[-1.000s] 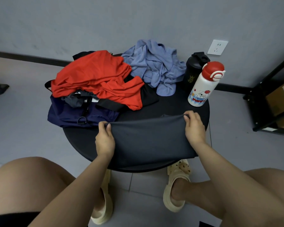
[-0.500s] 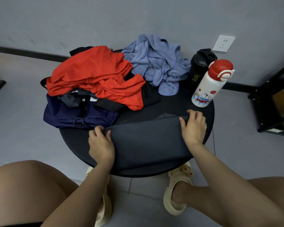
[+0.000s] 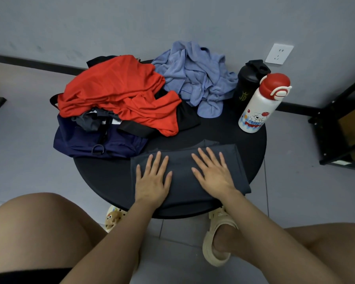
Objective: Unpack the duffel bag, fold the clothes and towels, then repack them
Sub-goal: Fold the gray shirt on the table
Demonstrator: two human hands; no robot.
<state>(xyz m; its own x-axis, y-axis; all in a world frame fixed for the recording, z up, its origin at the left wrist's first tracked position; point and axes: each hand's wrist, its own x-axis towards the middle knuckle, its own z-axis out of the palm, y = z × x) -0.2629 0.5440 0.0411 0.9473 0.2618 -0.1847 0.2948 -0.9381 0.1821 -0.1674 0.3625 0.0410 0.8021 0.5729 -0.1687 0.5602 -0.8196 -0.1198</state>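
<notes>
A dark grey garment [image 3: 182,160] lies folded flat on the near part of the round black table [image 3: 103,179]. My left hand [image 3: 152,181] and my right hand [image 3: 212,173] both press flat on it, fingers straight and spread. A navy duffel bag [image 3: 86,144] sits at the table's left edge. A crumpled red shirt [image 3: 119,93] lies over it, with black cloth beneath the shirt. A rumpled blue towel [image 3: 195,78] is heaped at the back of the table.
A white bottle with a red cap [image 3: 258,105] and a black shaker bottle [image 3: 247,80] stand at the table's right rear. A black shelf with cardboard boxes [image 3: 344,128] stands on the floor to the right. My knees and sandalled feet are below the table.
Both hands let go of the grey garment's far edge after folding it over, and now lie flat on top of the fold.
</notes>
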